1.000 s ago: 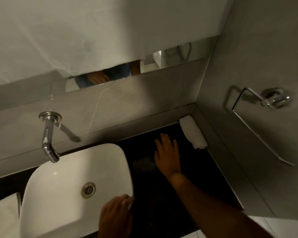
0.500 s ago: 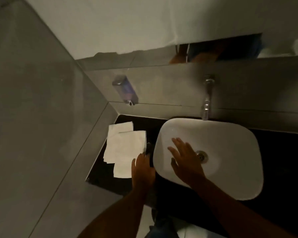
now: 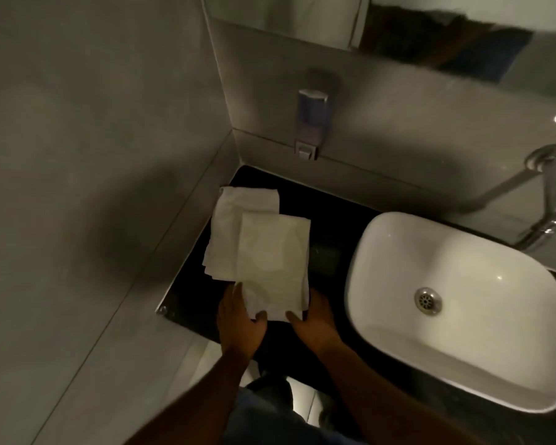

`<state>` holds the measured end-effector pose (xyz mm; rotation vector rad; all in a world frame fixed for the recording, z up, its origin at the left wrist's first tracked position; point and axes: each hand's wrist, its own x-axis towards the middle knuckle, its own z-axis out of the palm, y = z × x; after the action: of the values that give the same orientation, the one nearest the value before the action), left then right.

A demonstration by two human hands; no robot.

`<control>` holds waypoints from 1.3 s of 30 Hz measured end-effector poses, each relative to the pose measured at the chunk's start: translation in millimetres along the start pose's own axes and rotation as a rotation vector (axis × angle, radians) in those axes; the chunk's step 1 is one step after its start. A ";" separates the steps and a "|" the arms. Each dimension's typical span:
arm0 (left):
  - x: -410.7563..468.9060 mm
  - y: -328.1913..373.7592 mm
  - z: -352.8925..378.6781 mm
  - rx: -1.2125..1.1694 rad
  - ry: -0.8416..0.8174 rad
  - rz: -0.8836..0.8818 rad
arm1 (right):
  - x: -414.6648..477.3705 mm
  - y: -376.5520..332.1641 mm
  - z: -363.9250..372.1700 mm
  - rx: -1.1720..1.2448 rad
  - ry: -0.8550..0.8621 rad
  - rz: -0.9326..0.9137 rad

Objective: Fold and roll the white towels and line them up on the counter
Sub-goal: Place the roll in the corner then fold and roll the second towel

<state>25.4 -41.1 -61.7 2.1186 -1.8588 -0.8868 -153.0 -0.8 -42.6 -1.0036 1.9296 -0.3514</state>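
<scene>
Counter [image 3: 334, 216]: dark slab filling the corner; the landmark for everything below.
Sink [image 3: 456, 303]: white basin on the counter's right part.
Towels [image 3: 238, 232]: flat, loosely stacked on the counter's left end, against the wall.
Top towel [image 3: 272, 264]: askew on the stack, its near edge at the counter's front.
Left hand [image 3: 241, 326]: pinched that edge's left corner, thumb on top.
Right hand [image 3: 315, 322]: pinched the right corner.
Risk: lifting could drag the lower towels off the counter's front, since layers overlapped.
Change: half a second before, only the left hand was at the stack; the right hovered over the sink.
</scene>
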 end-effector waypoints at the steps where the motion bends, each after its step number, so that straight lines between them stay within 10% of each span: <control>1: 4.8 2.1 -0.8 -0.090 0.045 -0.055 | 8.9 0.7 3.2 0.071 0.016 0.067; 17: 31.5 12.7 -23.4 -0.925 -0.370 -0.612 | 37.2 -22.9 5.3 0.454 0.075 0.359; 22: 23.9 48.0 -63.3 -1.039 -0.332 -0.495 | 25.7 -43.4 -13.7 0.967 -0.029 0.498; 29: 3.4 144.7 -155.9 -1.004 -0.290 -0.192 | -71.5 -83.8 -121.1 1.058 0.080 0.205; 39: -115.4 331.0 -138.3 -0.922 -0.835 0.266 | -244.5 0.9 -291.6 1.419 0.432 0.008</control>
<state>-181.2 -30.3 253.3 0.9633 -1.4173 -2.2007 -329.3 144.1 261.9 0.0580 1.4251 -1.7072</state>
